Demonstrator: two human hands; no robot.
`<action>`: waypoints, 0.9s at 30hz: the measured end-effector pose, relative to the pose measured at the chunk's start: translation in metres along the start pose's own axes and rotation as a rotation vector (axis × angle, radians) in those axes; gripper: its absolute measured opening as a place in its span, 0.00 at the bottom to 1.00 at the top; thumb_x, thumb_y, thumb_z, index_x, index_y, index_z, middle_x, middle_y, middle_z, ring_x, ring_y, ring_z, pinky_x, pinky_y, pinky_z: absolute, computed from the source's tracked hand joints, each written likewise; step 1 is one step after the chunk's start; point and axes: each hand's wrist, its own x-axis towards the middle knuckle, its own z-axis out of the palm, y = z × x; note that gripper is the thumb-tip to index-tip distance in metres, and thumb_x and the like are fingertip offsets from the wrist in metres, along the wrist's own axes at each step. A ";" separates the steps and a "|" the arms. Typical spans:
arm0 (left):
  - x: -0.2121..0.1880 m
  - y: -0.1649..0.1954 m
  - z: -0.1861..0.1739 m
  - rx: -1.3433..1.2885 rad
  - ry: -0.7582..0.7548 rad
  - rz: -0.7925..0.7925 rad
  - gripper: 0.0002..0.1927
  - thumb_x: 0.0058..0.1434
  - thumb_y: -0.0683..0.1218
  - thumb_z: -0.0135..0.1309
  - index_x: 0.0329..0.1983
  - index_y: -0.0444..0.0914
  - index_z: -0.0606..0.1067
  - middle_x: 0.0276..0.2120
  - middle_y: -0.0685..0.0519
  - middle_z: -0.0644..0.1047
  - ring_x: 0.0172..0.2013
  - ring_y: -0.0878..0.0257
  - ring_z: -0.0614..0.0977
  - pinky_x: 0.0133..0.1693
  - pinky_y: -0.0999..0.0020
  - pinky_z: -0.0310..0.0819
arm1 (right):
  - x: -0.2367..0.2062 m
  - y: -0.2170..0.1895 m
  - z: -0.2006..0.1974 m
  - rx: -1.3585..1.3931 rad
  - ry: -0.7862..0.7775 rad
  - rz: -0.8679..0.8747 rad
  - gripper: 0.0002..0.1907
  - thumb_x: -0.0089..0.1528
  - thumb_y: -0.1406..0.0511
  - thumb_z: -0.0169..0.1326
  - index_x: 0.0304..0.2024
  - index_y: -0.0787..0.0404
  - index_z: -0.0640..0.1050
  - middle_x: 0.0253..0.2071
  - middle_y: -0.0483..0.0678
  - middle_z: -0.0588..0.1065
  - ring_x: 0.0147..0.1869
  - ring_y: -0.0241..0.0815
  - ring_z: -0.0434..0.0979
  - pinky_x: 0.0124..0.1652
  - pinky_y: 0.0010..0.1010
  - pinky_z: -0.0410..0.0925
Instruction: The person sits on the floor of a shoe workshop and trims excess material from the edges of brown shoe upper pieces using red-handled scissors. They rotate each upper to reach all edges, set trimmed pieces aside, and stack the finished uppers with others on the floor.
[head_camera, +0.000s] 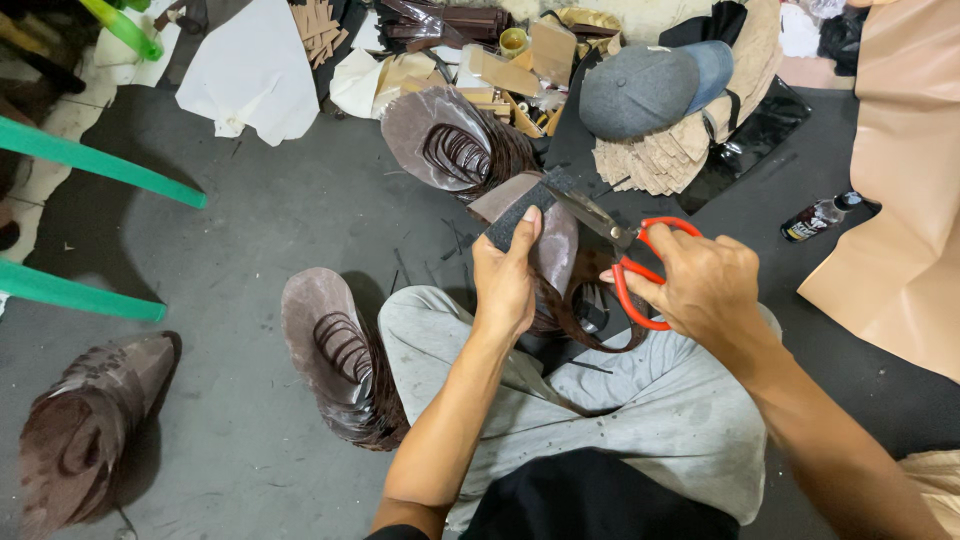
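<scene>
A brown leather piece with a dark strip on top is held above the person's lap, pinched between the thumb and fingers of the left hand. The right hand grips red-handled scissors, blades at the strip's edge. Stacks of cut leather lie on the grey floor; a grey cap sits beyond.

Your left hand holds a cut piece above your lap, with your right hand and its scissors just to the right. One stack of pieces lies beyond them, another beside your left knee. A cap sits on the scrap pile further back, and a bottle lies on the floor to the right.
</scene>
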 end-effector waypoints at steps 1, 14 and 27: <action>0.000 0.001 0.002 -0.002 -0.004 0.020 0.13 0.70 0.41 0.55 0.55 0.29 0.76 0.47 0.54 0.78 0.46 0.68 0.78 0.50 0.71 0.72 | 0.000 0.001 -0.001 -0.008 -0.003 -0.009 0.30 0.52 0.44 0.66 0.40 0.60 0.78 0.19 0.49 0.72 0.22 0.50 0.72 0.27 0.37 0.63; 0.001 0.009 0.002 -0.107 0.002 -0.058 0.15 0.68 0.40 0.55 0.57 0.30 0.75 0.49 0.52 0.80 0.49 0.65 0.80 0.53 0.68 0.74 | -0.001 0.009 -0.002 0.095 -0.059 0.010 0.27 0.54 0.44 0.63 0.39 0.59 0.77 0.16 0.51 0.69 0.21 0.54 0.70 0.23 0.40 0.62; -0.003 0.031 -0.012 -0.053 -0.265 -0.225 0.09 0.66 0.40 0.60 0.47 0.31 0.78 0.40 0.51 0.83 0.40 0.66 0.82 0.46 0.68 0.77 | 0.015 -0.016 0.018 1.446 -0.018 0.554 0.03 0.67 0.71 0.57 0.42 0.65 0.77 0.29 0.49 0.75 0.23 0.34 0.71 0.25 0.24 0.62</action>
